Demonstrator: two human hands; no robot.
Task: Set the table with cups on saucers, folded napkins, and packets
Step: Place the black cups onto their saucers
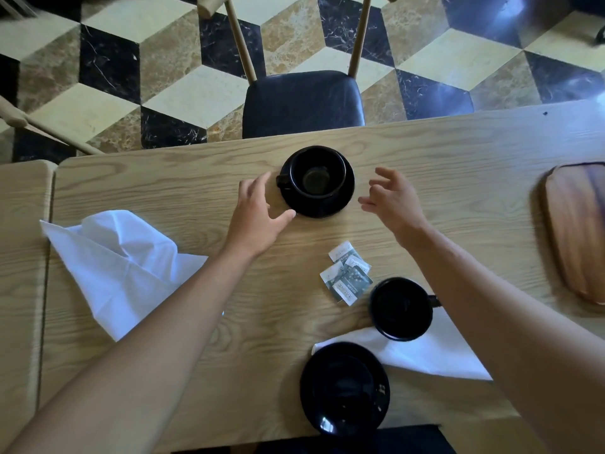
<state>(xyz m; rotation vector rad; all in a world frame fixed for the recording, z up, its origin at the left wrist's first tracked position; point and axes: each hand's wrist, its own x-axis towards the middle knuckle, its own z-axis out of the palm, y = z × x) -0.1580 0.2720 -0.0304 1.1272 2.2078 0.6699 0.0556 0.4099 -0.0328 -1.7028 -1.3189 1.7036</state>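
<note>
Head view: a black cup [316,176] sits on its saucer [319,204] at the table's [458,152] far edge, between two empty, spread hands; the left hand [258,214] touches the saucer rim, the right hand [391,199] hovers just beside, packets [348,273] nearer.

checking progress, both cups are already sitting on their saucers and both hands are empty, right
Not quite. The head view shows only the far cup on its saucer; the near cup stands off the empty near saucer. Both hands are empty.
</note>
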